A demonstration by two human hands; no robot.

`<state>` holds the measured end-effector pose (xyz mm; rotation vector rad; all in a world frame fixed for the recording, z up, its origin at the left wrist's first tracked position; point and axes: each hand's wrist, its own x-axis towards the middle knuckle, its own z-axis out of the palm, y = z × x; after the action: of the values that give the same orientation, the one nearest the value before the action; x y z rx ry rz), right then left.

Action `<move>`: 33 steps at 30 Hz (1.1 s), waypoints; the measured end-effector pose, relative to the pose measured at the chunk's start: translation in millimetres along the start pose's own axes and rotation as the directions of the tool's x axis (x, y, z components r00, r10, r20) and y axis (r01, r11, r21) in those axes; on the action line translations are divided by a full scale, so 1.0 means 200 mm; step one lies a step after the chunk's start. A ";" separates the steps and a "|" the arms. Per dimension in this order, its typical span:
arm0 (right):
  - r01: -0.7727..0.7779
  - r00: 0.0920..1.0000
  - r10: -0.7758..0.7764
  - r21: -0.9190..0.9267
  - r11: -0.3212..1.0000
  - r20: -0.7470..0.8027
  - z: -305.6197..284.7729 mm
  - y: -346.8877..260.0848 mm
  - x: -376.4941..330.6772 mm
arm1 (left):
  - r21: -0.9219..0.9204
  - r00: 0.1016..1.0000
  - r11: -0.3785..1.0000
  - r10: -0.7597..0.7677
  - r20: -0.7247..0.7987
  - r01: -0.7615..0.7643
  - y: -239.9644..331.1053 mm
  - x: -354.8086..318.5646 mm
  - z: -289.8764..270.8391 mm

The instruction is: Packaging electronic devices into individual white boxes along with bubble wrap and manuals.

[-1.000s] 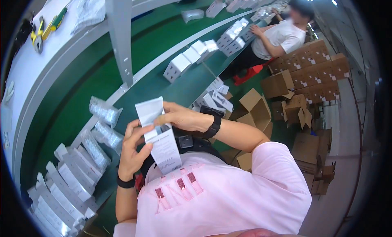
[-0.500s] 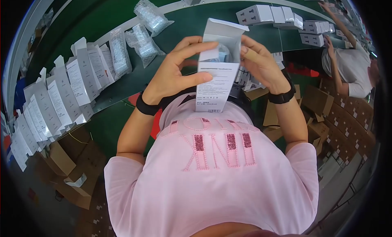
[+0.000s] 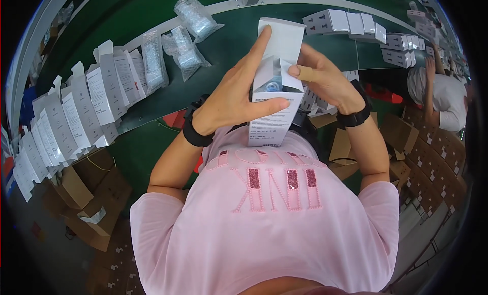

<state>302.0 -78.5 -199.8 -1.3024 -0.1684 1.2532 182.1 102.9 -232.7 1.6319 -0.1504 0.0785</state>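
A white printed carton [image 3: 272, 117] stands upright in front of my chest, its top lid raised at the far side and its side flaps leaning inward. Something bluish and clear shows inside the opening. My left hand [image 3: 236, 89] grips the carton's left side, thumb across the front and a finger up along the raised lid. With the thumb on the right side flap, my right hand [image 3: 325, 79] holds the other side; its other fingers are partly hidden behind the carton. A tan strip is wrapped round that thumb.
Several open white cartons [image 3: 76, 119] line the bench's left side. Beside them lie bubble-wrapped packs [image 3: 185, 53]. Closed white boxes [image 3: 328, 21] stand at the far right, near another person [image 3: 439, 99]. Brown cardboard boxes [image 3: 81, 191] sit below the bench on both sides.
The carton's side flaps have folded inward over the opening. My left finger has moved up onto the lid, and my right thumb has come onto the right flap.
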 end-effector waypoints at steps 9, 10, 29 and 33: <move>0.445 0.887 -0.456 -0.391 0.806 0.069 0.07 0.11 -0.09 | -0.047 0.975 0.997 -0.071 -0.212 0.062 -0.02 -0.09 0.05; 0.391 0.901 -0.433 -0.434 0.812 0.001 0.08 0.10 -0.09 | -0.021 0.977 0.999 -0.030 -0.212 0.027 -0.03 -0.10 0.05; 0.401 0.886 -0.419 -0.782 0.478 0.198 -0.12 -0.08 -0.25 | -0.399 0.981 0.904 -0.188 -0.050 0.153 -0.09 0.04 0.23; 0.373 0.904 -0.397 -0.752 0.543 0.161 -0.23 -0.06 -0.30 | -0.437 0.980 0.881 -0.198 0.005 0.180 -0.11 0.11 0.29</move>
<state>318.5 -148.8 -175.1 -1.8785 -1.0287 0.7618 204.8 44.9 -254.8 1.1861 0.0251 -0.0697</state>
